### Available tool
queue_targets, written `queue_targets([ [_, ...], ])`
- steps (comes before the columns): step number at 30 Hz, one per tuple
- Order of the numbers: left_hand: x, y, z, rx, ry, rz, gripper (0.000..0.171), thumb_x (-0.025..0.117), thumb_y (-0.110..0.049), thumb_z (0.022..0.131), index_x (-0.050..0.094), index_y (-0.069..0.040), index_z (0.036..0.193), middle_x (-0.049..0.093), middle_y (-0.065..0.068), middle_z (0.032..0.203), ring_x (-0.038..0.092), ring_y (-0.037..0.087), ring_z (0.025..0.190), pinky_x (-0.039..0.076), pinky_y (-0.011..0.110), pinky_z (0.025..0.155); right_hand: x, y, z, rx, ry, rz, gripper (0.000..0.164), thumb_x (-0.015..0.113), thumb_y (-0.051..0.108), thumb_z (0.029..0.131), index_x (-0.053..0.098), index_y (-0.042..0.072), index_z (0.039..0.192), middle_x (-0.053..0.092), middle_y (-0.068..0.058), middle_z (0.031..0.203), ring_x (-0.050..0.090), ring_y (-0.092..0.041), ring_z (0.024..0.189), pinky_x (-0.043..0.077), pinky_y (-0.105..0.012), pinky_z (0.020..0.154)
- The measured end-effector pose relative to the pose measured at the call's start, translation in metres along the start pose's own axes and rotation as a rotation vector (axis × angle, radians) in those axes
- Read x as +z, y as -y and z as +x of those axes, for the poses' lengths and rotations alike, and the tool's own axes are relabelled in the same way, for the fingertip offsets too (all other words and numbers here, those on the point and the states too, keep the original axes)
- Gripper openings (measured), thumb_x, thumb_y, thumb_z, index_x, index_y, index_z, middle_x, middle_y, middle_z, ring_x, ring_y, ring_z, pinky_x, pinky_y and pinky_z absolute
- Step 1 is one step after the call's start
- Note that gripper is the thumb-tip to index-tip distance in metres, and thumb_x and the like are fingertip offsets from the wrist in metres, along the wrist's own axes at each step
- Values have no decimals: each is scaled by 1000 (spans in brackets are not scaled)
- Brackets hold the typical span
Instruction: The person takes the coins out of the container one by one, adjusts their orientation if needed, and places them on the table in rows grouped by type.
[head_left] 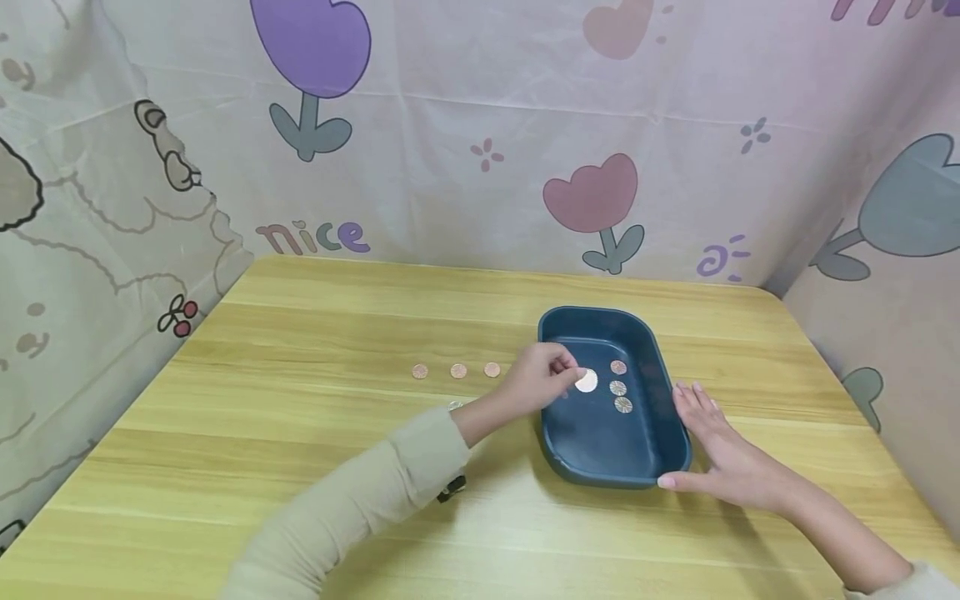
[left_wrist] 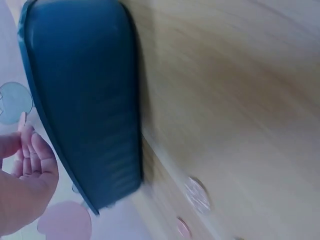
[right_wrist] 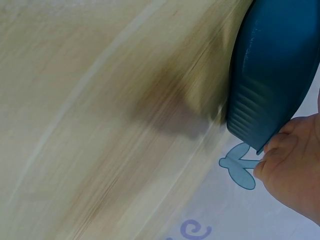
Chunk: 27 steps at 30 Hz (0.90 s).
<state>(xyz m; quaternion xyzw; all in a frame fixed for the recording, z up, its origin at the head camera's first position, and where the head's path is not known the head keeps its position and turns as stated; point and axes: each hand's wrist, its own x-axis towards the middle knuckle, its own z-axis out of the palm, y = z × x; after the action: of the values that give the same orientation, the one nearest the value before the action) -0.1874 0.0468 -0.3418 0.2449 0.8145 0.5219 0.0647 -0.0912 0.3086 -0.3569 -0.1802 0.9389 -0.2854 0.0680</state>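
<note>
My left hand (head_left: 536, 379) is over the left part of a dark blue tray (head_left: 600, 450), pinching a shiny round coin (head_left: 587, 381) between thumb and fingertips. Edge-on, the held coin (left_wrist: 22, 121) shows in the left wrist view. Inside the tray, to the right of that hand, three coins (head_left: 618, 387) lie in a column. My right hand (head_left: 723, 462) touches the tray's right side with extended fingers, its thumb at the near right corner. In the right wrist view, this hand (right_wrist: 295, 165) is at the tray's rim.
Left of the tray, three copper-coloured coins (head_left: 458, 371) lie in a row on the wooden table (head_left: 300, 333). A silvery coin (head_left: 455, 406) is partly hidden by my left forearm. A printed cloth (head_left: 450, 200) hangs behind the table.
</note>
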Motion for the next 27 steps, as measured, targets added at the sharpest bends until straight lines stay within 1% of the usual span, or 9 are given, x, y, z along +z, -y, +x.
queue_targets([
  [2,-8,4,-5,2,-17,-31,13,63,-7,86,62,4,79,63,16,67,65,36,65,43,14,46,0,0,0,-2,2,-10,110,73,40,76,-1,5,148,-4,-25,154,-18,-32,142,-5,-63,108],
  [4,-16,9,-10,-12,-39,-49,13,63,-7,86,62,4,79,62,16,67,63,37,65,41,14,46,-1,0,1,-6,4,-18,110,73,40,76,-1,4,148,-4,-25,153,-18,-31,142,-7,-58,111],
  [7,-25,15,-16,-35,-64,-65,13,63,-7,86,62,4,80,62,16,67,61,33,62,42,14,48,-1,0,1,-10,7,-22,109,73,40,77,-2,4,148,-5,-25,153,-18,-31,142,-9,-54,112],
  [10,-34,20,-22,-74,-72,-79,12,64,-8,86,63,4,82,62,19,70,59,23,57,44,15,50,0,0,1,-11,9,-15,109,73,40,77,-2,4,148,-5,-26,153,-19,-32,141,-8,-57,111],
  [13,-42,25,-30,-92,-78,-83,12,64,-8,86,63,4,84,63,23,76,57,13,56,47,17,52,0,0,1,-11,6,-10,109,73,39,76,-1,2,148,-4,-26,153,-18,-32,141,-7,-60,110],
  [17,-56,34,-41,-94,-97,-56,13,64,-10,86,62,3,84,64,24,79,61,20,60,49,20,55,0,0,1,-10,3,-5,110,73,39,76,-1,2,148,-5,-26,153,-19,-32,141,-6,-61,109],
  [19,-64,39,-46,-110,-114,-29,15,64,-12,87,63,3,85,65,24,80,62,22,63,51,21,56,0,0,0,-8,2,0,110,74,39,76,-1,3,148,-5,-25,153,-19,-32,141,-5,-63,108],
  [24,-83,56,-57,-192,-169,2,15,62,-11,87,62,4,89,65,22,81,60,12,60,53,24,57,0,0,0,-2,2,3,110,74,38,76,-1,2,148,-5,-24,154,-19,-32,141,-1,-68,105],
  [27,-93,63,-64,-230,-195,3,14,61,-8,88,61,6,91,64,23,82,59,11,60,54,26,58,-1,0,0,0,4,6,110,74,38,76,-1,4,148,-5,-24,154,-19,-32,141,-1,-69,105],
])
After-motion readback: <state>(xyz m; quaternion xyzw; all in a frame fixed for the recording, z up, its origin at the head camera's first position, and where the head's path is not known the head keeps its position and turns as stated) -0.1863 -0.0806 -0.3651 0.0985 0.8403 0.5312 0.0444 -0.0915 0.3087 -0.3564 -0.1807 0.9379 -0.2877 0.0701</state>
